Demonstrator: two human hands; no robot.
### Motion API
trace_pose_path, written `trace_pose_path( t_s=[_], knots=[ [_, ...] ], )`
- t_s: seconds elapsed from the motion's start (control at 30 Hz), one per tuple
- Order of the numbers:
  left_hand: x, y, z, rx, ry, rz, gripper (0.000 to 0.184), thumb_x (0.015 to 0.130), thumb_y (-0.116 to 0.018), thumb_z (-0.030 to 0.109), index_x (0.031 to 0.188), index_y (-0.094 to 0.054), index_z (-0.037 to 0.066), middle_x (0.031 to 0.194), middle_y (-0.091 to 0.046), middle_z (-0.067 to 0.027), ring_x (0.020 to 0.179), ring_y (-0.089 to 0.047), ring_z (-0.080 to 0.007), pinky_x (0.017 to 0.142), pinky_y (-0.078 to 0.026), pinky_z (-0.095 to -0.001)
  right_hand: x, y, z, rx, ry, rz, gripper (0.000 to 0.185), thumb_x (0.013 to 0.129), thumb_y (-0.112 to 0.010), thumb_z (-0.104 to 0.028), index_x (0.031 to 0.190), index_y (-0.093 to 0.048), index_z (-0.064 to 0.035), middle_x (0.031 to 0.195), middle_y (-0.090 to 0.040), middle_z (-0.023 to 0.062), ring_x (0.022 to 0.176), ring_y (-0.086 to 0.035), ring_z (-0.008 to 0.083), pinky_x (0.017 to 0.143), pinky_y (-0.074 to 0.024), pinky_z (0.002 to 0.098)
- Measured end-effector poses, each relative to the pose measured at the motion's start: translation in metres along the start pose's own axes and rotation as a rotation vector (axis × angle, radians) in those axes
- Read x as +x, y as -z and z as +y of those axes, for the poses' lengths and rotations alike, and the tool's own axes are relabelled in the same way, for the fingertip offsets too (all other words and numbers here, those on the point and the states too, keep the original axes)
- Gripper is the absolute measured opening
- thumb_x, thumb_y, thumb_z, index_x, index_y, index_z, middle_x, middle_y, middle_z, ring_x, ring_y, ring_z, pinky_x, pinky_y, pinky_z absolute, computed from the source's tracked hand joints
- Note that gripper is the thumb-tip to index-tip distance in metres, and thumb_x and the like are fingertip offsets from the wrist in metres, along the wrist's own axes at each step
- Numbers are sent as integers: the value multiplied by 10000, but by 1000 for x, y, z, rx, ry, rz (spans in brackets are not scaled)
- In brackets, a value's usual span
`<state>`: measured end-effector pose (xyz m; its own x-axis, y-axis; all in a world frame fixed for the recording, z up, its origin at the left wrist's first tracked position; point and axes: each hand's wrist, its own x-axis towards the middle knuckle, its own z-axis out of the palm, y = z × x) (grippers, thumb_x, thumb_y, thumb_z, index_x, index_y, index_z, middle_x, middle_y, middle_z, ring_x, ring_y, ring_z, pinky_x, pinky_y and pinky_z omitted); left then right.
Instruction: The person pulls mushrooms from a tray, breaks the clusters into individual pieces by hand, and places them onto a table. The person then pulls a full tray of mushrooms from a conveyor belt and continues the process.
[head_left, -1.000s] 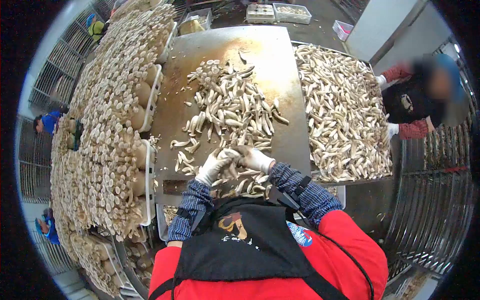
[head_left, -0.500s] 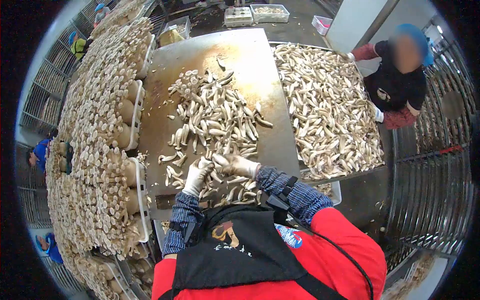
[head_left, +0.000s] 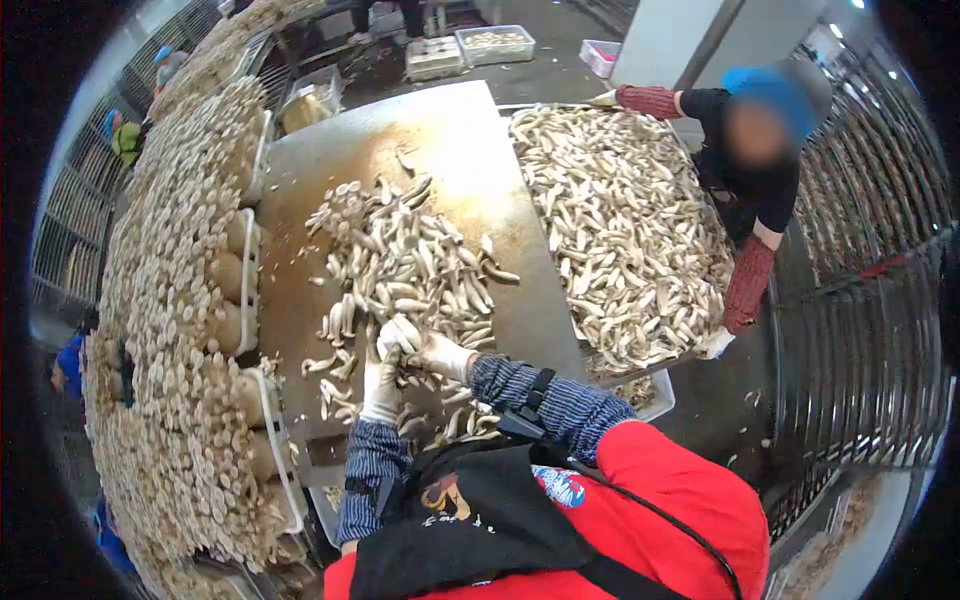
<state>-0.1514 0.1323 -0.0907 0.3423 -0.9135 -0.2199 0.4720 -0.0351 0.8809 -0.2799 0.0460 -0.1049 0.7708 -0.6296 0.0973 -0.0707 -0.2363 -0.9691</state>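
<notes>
Both my hands wear white gloves and meet at the near edge of the mushroom pile (head_left: pixel 420 265) on a metal table. My left hand (head_left: pixel 383 385) points upward with its fingers closed around what looks like a mushroom (head_left: pixel 373 340), partly hidden by the glove. From the right, my right hand (head_left: pixel 445 356) reaches in and touches the left one at the fingertips. Its fingers are curled, and what lies in them is hidden. Loose pale mushrooms with grey-brown caps lie around and below both hands.
Bottles of growing mushrooms (head_left: pixel 170 330) stand in white crates on the left. A wide bin of picked mushrooms (head_left: pixel 630 240) adjoins the metal table (head_left: pixel 530 290) on the right. A co-worker (head_left: pixel 745 180) leans over it with both arms out. Crates (head_left: pixel 497 43) stand behind.
My hands have come together, the right moving in to the left. The view has shifted slightly. The co-worker has spread both arms along the bin and leaned further over it.
</notes>
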Motion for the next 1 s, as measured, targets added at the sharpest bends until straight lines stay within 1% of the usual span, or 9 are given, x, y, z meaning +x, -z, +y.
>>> trace_pose_path(
  t_s=[0.03, 0.1, 0.17, 0.3, 0.37, 0.5, 0.73, 0.83, 1.0],
  knots=[
    [-4, -16, 15, 38, -59, -23, 648, 901, -647, 156, 1442, -301, 70, 1311, -502, -133, 1100, -563, -219, 865, -524, -335, -3, 22, -50, 428, -399, -98, 519, 825, -683, -138, 1280, -485, 17, 1270, -516, 143, 1147, -503, 211, 975, -417, 327],
    [3, -2, 16, 280, -29, -61, 558, 916, -626, 173, 1391, -376, 21, 1241, -557, -128, 1045, -578, -197, 860, -514, -323, 4, 38, -8, 163, -328, -227, 478, 847, -636, -93, 1289, -480, 1, 1252, -516, 124, 1139, -493, 209, 975, -410, 335],
    [17, 35, 6, 415, 69, -4, 546, 912, -573, 104, 1408, -380, -17, 1404, -449, -118, 1238, -462, -189, 979, -424, -277, 15, 15, 72, -428, 509, -40, 393, 848, -607, -54, 1232, -536, -9, 1137, -571, 66, 1004, -542, 163, 864, -466, 308],
    [48, 29, -27, 639, -115, 275, 452, 929, -586, 132, 1320, -468, -63, 1214, -596, -155, 1041, -563, -184, 907, -456, -301, 23, 8, 48, 416, -219, -288, 570, 870, -617, -279, 1346, -450, -13, 1310, -522, 144, 1158, -501, 249, 1013, -377, 339],
    [64, 18, -21, 690, -70, 340, 430, 942, -583, 186, 1284, -499, -61, 1192, -611, -166, 1033, -576, -205, 916, -451, -310, 31, 7, 42, 676, -573, -127, 478, 819, -670, -117, 1266, -542, -6, 1166, -623, 60, 1033, -565, 165, 938, -430, 292],
    [76, 51, -41, 405, 84, 313, 388, 964, -565, 237, 1269, -499, 6, 940, -661, -87, 805, -614, -139, 740, -507, -282, 54, 11, 61, 820, -305, 105, 430, 814, -605, 4, 1239, -549, -22, 1146, -632, 27, 995, -589, 137, 892, -460, 280],
    [70, 51, -3, -49, 143, -84, 713, 830, -572, -60, 1464, -274, 73, 1179, -590, -120, 985, -617, -171, 826, -531, -264, 70, 26, 78, 765, -266, 124, 486, 884, -632, -242, 1305, -512, -29, 1208, -597, 66, 1058, -573, 157, 927, -459, 301],
    [75, 74, -25, -35, 185, -6, 572, 763, -522, -120, 1318, -464, 9, 1154, -601, -107, 995, -618, -177, 882, -525, -275, 80, 41, 57, 727, -262, 36, 507, 930, -568, -257, 1374, -447, -44, 1301, -553, 75, 1162, -531, 152, 990, -419, 309],
    [82, 73, -20, 359, 347, 337, 396, 858, -691, 188, 1171, -586, -31, 1000, -665, -91, 849, -618, -147, 753, -494, -273, 83, 49, 93, 858, -363, 146, 481, 976, -508, -315, 1330, -455, 5, 1174, -599, 134, 1110, -557, 195, 981, -431, 320]
  ],
)
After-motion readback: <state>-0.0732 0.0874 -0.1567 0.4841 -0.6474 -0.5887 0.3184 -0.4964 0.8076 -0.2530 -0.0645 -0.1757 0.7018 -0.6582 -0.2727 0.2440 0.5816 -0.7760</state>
